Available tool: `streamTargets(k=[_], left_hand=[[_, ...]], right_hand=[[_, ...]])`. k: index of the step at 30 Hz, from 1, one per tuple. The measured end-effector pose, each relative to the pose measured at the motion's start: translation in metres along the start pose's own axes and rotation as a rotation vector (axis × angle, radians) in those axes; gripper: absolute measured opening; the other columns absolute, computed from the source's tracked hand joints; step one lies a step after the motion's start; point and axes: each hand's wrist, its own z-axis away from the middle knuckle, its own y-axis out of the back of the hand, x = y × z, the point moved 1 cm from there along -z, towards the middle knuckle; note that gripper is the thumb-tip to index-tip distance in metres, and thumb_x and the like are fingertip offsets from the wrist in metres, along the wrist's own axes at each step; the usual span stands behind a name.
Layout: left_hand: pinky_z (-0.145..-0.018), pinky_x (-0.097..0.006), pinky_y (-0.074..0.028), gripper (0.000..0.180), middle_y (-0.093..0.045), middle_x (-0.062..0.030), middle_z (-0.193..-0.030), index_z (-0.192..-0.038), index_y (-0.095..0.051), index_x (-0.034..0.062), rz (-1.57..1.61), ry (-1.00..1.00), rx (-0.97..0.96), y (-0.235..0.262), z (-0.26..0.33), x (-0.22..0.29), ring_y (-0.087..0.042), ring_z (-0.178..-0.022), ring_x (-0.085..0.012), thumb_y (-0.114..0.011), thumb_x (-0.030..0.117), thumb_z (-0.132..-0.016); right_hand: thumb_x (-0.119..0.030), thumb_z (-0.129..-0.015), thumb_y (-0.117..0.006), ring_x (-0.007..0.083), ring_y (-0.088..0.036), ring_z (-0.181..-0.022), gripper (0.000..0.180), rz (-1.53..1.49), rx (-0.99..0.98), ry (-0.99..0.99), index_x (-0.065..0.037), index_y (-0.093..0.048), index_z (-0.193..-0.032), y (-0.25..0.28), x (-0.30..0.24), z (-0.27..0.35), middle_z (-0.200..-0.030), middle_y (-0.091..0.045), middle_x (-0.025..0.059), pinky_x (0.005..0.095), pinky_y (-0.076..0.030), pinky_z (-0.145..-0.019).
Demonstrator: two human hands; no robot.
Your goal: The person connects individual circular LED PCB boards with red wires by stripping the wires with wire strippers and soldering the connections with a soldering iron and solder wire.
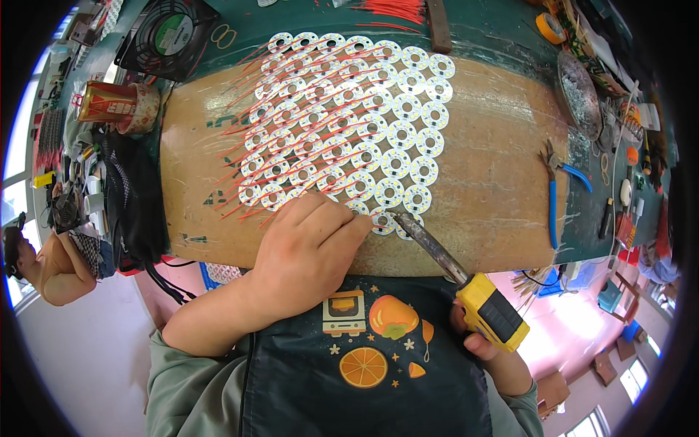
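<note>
Round white LED boards lie in close rows on a brown board, many with thin red wires slanting off to the left. My left hand rests over the nearest row, closed in a pinch on a red wire; the hand hides most of that wire. In my right hand is a soldering iron with a yellow and black handle, gripped low at the right. Its tip meets a LED board at the near edge of the group, just right of my left fingertips.
Blue-handled pliers lie at the board's right side, near a metal dish. A black fan and a can stand at the left. Beyond the LED boards are a red wire bundle and a metal bar. Another person sits far left.
</note>
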Motion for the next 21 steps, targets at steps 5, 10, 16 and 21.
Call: streamTargets(k=[5,10,16,21], left_hand=[[-0.072,-0.036,-0.049,0.028,-0.06,-0.0074,-0.088,-0.097,-0.068,0.0016,0.008,-0.01,-0.005,0.0003,-0.0011,0.0007,-0.058,-0.08,-0.0251,-0.065,0.003,-0.07],[-0.073,-0.036,-0.049,0.026,-0.06,-0.0071,-0.088,-0.096,-0.068,0.0023,0.004,0.001,-0.012,-0.0013,-0.0003,0.0001,-0.059,-0.08,-0.0249,-0.066,0.003,-0.07],[-0.074,-0.036,-0.049,0.026,-0.06,-0.0067,-0.088,-0.096,-0.068,0.0029,-0.001,0.014,-0.016,-0.0027,0.0002,0.0004,-0.058,-0.081,-0.0247,-0.066,0.003,-0.07],[-0.075,-0.036,-0.049,0.026,-0.06,-0.0068,-0.088,-0.096,-0.068,0.0026,0.01,0.016,-0.015,-0.0027,0.0008,-0.0006,-0.058,-0.082,-0.0249,-0.066,0.003,-0.07]], right_hand=[[-0.044,-0.084,-0.07,0.0284,-0.054,-0.057,0.04,0.053,0.01,0.037,-0.01,-0.056,-0.069,0.0005,0.0022,0.0006,-0.064,-0.054,0.0057,0.0374,-0.043,-0.053],[-0.045,-0.084,-0.07,0.0282,-0.054,-0.056,0.041,0.051,-0.009,0.018,-0.01,-0.055,-0.068,0.0003,0.0053,0.0027,-0.063,-0.053,0.0052,0.0373,-0.042,-0.052],[-0.047,-0.084,-0.069,0.0279,-0.054,-0.056,0.042,0.058,0.005,0.02,-0.01,-0.055,-0.069,-0.0015,0.0083,0.0052,-0.063,-0.053,0.0053,0.037,-0.042,-0.052],[-0.048,-0.085,-0.067,0.0278,-0.057,-0.059,0.041,0.095,0.015,0.035,-0.01,-0.057,-0.073,-0.0027,0.0063,0.0038,-0.067,-0.055,0.0055,0.0373,-0.043,-0.052]])
